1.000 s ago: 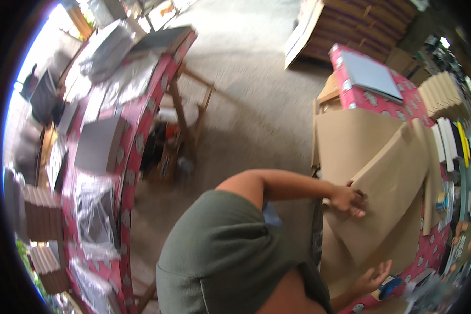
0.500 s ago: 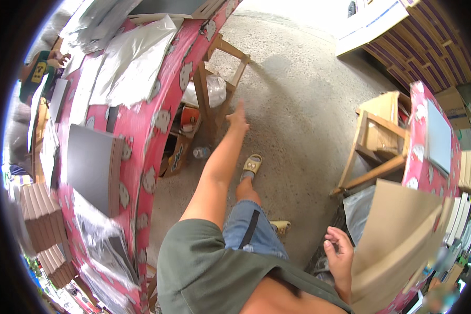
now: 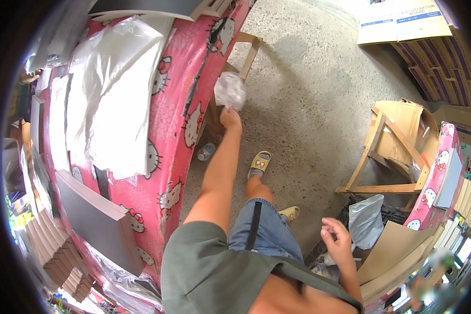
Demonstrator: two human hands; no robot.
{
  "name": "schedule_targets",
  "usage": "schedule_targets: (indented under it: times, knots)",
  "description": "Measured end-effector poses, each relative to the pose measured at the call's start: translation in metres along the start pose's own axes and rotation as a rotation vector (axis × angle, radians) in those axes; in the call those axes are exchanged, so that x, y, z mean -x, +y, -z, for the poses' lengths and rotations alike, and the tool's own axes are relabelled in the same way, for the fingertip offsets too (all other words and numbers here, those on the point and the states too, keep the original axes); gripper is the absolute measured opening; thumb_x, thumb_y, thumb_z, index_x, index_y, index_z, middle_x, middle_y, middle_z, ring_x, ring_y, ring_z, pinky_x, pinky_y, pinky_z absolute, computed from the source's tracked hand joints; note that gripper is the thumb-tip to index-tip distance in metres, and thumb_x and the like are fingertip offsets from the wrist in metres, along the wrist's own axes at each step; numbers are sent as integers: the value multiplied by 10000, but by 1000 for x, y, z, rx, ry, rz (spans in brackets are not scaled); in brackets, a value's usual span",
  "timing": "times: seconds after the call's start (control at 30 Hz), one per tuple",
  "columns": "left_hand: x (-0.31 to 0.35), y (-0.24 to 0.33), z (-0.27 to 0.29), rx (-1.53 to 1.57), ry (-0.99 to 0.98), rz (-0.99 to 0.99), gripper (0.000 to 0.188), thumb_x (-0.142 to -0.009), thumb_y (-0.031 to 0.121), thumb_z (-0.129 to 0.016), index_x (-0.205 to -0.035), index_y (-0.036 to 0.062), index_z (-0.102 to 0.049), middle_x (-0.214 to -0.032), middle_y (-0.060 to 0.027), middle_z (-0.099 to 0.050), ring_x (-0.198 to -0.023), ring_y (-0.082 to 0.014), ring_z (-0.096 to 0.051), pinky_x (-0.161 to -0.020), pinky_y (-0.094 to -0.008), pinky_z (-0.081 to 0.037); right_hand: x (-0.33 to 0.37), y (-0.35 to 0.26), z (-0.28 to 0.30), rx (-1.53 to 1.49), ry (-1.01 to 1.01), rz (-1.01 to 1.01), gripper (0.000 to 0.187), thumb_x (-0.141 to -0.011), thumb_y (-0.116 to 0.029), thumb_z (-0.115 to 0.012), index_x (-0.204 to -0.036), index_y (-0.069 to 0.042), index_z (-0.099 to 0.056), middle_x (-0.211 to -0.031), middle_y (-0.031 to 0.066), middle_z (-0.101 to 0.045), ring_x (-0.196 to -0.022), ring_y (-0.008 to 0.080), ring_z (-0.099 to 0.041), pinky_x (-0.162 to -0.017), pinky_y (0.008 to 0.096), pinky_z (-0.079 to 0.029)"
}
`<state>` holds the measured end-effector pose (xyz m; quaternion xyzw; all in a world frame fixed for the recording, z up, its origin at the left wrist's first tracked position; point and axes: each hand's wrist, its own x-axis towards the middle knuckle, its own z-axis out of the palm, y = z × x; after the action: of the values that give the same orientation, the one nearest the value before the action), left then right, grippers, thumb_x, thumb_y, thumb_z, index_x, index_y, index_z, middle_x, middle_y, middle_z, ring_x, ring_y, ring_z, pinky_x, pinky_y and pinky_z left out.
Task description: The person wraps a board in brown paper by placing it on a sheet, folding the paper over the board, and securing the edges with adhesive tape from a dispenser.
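Note:
At the edge of the pink table on the left, my left hand [image 3: 230,118] is closed on a crumpled clear plastic bag [image 3: 231,90], its arm stretched forward. The bag's contents cannot be made out. My right hand [image 3: 338,239] hangs by my right side, fingers loosely curled and apart, holding nothing. Beside it lies a grey plastic bag [image 3: 365,221] near a brown cardboard sheet [image 3: 390,246].
The pink patterned table [image 3: 196,123] carries white sheets in plastic [image 3: 123,104] and a stack of grey boards [image 3: 97,217]. A plastic bottle [image 3: 206,152] lies below. On the right stand a wooden trestle [image 3: 382,186] and a cardboard box [image 3: 400,128]; stacked cartons [image 3: 439,68] sit farther back.
My left hand, open with fingers stretched before, has reached forward and closed on the clear plastic bag. The view has shifted toward the left table. My right hand stays by my side.

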<state>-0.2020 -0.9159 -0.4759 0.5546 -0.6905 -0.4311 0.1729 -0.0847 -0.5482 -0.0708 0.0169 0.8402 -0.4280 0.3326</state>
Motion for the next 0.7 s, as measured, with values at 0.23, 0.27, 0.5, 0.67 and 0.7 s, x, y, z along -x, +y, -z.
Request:
schedule_targets:
  times: [0.23,0.27,0.5,0.67,0.7]
  knots:
    - [172,134,123,286,-528,-270,154,-857,124,-535,-864,-6,-617,-611,-72,-555,-564,-170,-536,-555,-275,-428,-96,-80,-8,297,163,661,199,-799,-46,-569,-991,6,-588,-1070,156,-560,-969,303,-555,-833,345,-450]
    - [183,145,142,145,-700,-259,199,-886,152,-523,-994,17,-620,-831,-33,-576,-719,-90,-518,-645,-212,-415,-109,-83,-11,323,142,727,196,-796,-39,-559,-986,3,-587,-1055,157,-561,-966,302,-554,-826,352,-455]
    - [251,207,196,542,-1092,-292,228,-890,149,-501,-1050,3,-571,-1280,-83,-326,-1119,-159,-387,-900,-285,-350,-123,-41,7,448,102,731,298,-770,-6,-530,-1064,41,-518,-1078,201,-540,-1015,337,-519,-849,373,-440]
    - [324,259,206,441,-1309,-705,154,-862,130,-524,-988,58,-576,-1374,-153,-272,-1248,-289,-313,-992,-374,-285,-94,9,47,638,-80,590,571,-736,-136,-623,-1233,15,-384,-1183,225,-485,-1085,369,-476,-927,396,-377]
    - [337,271,211,456,-1357,-744,143,-850,130,-541,-971,61,-575,-1371,-166,-277,-1245,-309,-318,-994,-386,-283,-86,24,52,485,10,592,573,-740,-141,-622,-1238,9,-384,-1173,222,-494,-1083,358,-482,-927,395,-375]
